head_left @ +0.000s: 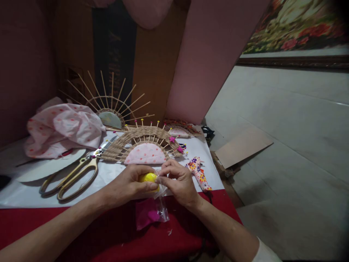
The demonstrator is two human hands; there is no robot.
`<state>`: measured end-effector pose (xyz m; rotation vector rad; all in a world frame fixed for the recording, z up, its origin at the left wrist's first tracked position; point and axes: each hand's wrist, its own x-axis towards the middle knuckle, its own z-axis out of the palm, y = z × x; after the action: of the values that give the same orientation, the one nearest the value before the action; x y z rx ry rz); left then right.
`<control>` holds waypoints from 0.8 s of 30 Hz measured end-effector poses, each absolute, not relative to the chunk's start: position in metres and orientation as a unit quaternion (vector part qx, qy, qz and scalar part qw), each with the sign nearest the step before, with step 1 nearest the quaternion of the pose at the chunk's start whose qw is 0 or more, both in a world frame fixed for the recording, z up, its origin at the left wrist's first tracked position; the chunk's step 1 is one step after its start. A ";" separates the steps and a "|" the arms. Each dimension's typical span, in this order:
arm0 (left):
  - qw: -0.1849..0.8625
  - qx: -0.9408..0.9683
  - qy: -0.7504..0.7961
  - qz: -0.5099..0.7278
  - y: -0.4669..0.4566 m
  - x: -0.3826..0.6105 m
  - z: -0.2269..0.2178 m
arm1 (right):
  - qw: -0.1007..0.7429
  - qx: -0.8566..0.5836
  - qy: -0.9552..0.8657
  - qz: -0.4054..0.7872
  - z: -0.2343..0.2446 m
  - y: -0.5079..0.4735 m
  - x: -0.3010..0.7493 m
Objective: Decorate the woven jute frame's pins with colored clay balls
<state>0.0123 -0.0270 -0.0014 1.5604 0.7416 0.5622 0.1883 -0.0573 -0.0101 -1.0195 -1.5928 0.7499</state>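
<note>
My left hand (pixel 130 185) is closed around a yellow lump (pixel 148 178) inside a clear plastic bag (pixel 160 189). My right hand (pixel 177 180) pinches the bag's edge right beside the yellow lump. Just beyond both hands lies a half-round woven fan piece (pixel 141 140) with a pink dotted centre and sticks tipped with coloured beads. Below my hands a second small clear bag holding magenta pieces (pixel 151 214) rests on the red cloth.
Large gold-handled scissors (pixel 73 174) lie at the left on a white sheet (pixel 109 178). A flower-patterned glue gun (pixel 199 173) lies at the right. Behind are pink dotted fabric (pixel 64 129), an unfinished stick fan (pixel 110 109) and another woven piece (pixel 180 129). Cardboard (pixel 242 145) lies off the table's right edge.
</note>
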 end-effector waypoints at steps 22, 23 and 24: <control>0.568 0.687 0.332 0.309 -0.024 0.012 -0.002 | 0.517 -0.440 -0.668 0.305 -0.010 -0.058 0.192; 0.571 0.685 0.332 0.309 -0.024 0.013 -0.001 | 0.513 -0.440 -0.671 0.306 -0.011 -0.058 0.192; 0.576 0.680 0.333 0.308 -0.024 0.014 0.000 | 0.512 -0.439 -0.671 0.308 -0.011 -0.058 0.191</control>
<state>0.0136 -0.0243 -0.0004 1.5923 0.7791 0.7210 0.1914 -0.0583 -0.0109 -1.0565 -1.6130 0.7417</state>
